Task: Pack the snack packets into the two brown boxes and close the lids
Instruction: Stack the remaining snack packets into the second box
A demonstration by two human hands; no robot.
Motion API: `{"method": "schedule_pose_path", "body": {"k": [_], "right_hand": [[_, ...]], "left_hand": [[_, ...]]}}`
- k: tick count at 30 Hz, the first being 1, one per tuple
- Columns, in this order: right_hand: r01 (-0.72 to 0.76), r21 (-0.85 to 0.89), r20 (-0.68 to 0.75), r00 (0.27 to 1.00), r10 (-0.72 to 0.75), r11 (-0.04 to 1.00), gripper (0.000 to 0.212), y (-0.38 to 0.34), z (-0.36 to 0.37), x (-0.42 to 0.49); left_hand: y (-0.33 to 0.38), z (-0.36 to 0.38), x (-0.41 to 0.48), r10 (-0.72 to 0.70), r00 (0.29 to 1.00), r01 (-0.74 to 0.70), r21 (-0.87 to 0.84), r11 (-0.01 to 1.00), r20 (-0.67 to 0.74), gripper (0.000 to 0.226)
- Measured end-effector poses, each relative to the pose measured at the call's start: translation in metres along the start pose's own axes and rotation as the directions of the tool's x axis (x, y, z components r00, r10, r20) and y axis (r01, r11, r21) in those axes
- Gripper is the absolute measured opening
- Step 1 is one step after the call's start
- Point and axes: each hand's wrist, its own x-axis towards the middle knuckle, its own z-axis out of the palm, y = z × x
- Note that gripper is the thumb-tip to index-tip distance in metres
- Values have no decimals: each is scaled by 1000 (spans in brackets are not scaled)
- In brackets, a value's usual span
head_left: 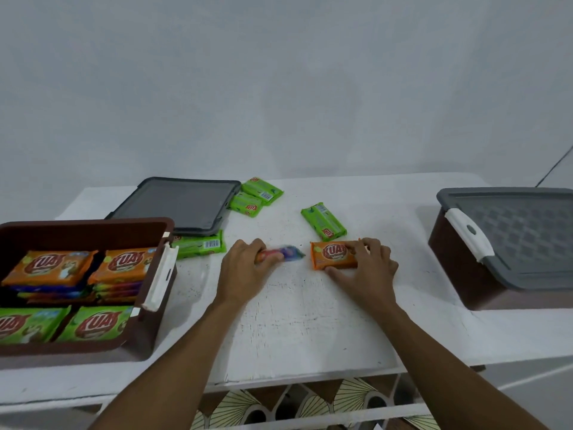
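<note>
- At the left edge, the open brown box (93,226) holds packed packets (52,266): orange on top of purple, with green ones nearest me.
- Behind it, a grey lid (176,203) lies flat on the white table (294,321). A green packet (198,245) sits at the lid's near edge.
- Right of the lid lie two green packets (257,197), touching each other.
- At centre, my left hand (245,265) curls round a blurred purple packet (290,253).
- Above, another green packet (324,221) lies alone.
- My right hand (366,265) pinches an orange packet (333,254) that lies on the table.
- At the far right, the closed brown box (465,268) has its lid on.
</note>
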Motion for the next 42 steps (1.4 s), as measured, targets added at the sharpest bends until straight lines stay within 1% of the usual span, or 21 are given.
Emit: {"method": "schedule_pose_path", "body": {"k": [2,5,7,10,12,13,14,16,18,21,23,26,28,29,31,33,35,36,39,40,42], "right_hand": [[10,22,8,1000,-10,1000,72,0,0,0],[19,64,28,999,-20,998,69,0,0,1],[20,68,21,1000,-22,997,67,0,-1,1],[4,17,53,999,-5,1000,80,1,-1,1],[-4,-25,90,996,6,1000,88,0,-1,1],[4,-38,101,995,-1,999,88,-1,-2,1],[22,-44,108,994,-17,999,86,-1,-2,1],[61,-45,127,990,-55,997,82,-1,-4,1],[104,-31,144,985,-99,994,81,-1,-5,-2],[117,33,145,982,-120,993,74,-5,-7,-4],[81,23,175,981,-84,996,75,-10,-11,-2],[21,-40,260,965,-10,999,80,-27,-26,5],[-6,-67,306,952,26,998,81,-43,-38,9],[-44,-54,318,946,59,998,80,-51,-43,9],[-146,39,338,933,124,989,74,-65,-52,11],[-190,134,360,924,131,973,65,-86,-60,11],[-168,204,375,924,82,964,53,-113,-69,8],[-146,243,384,922,43,959,48,-131,-72,5],[-84,374,403,912,-80,924,39,-179,-77,-3],[-71,406,407,907,-111,911,35,-195,-78,-7],[-22,462,403,896,-188,886,32,-235,-75,-17]], "left_hand": [[-2,-2,0,-56,997,54,-37,998,-47,53],[-7,-2,3,-153,988,148,-132,980,-28,44],[-8,-1,5,-156,988,153,-154,976,-8,42],[-12,2,6,-122,992,117,-144,983,-20,41],[-15,4,6,-131,991,129,-139,982,-5,35],[-14,5,6,-140,990,141,-129,982,15,35],[-12,5,6,-139,990,141,-91,986,27,41],[-9,7,4,-55,998,52,85,995,42,62],[-5,9,-1,33,995,-52,216,975,91,72],[0,8,0,39,988,-75,240,968,150,65],[10,3,12,-17,967,-56,277,959,255,68],[27,-14,41,-161,862,-22,354,935,480,75],[31,-28,52,-184,833,3,328,945,522,70],[33,-38,55,-170,836,20,280,960,522,66],[37,-60,60,-128,838,36,181,983,530,61],[38,-92,64,-61,837,-11,128,992,543,64],[34,-130,65,24,829,-86,85,993,559,65],[27,-151,64,50,815,-93,45,995,577,65],[3,-210,59,112,776,-95,-61,994,621,48],[-9,-226,58,141,779,-143,-46,989,611,45],[-43,-260,55,166,793,-210,7,978,586,52]]}}
